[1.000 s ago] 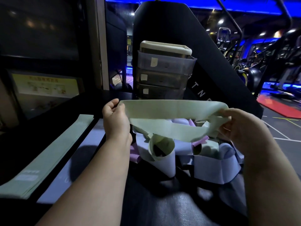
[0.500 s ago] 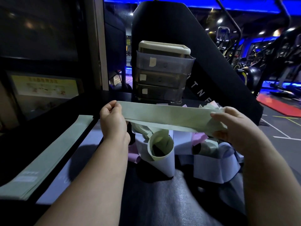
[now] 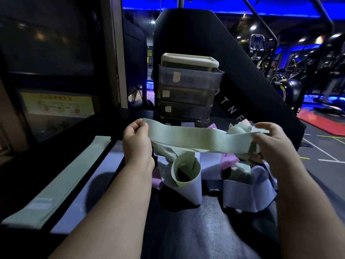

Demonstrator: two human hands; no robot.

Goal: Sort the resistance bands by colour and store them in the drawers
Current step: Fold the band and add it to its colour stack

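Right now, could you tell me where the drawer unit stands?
Centre of the head view: the drawer unit stands just behind the pile of bands.

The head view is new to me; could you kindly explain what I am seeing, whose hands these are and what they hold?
No machine here: a person wears one camera on the head, looking forward and down, so the arms coming in from below are their own. The left hand and right hand each pinch an end of a green band, stretched flat above a dark surface. Under it lies a tangled pile of green, lilac and pink bands. At the left, a green stack and a lilac band lie flat side by side. Behind the pile stand three stacked drawers. Gym machines fill the background.
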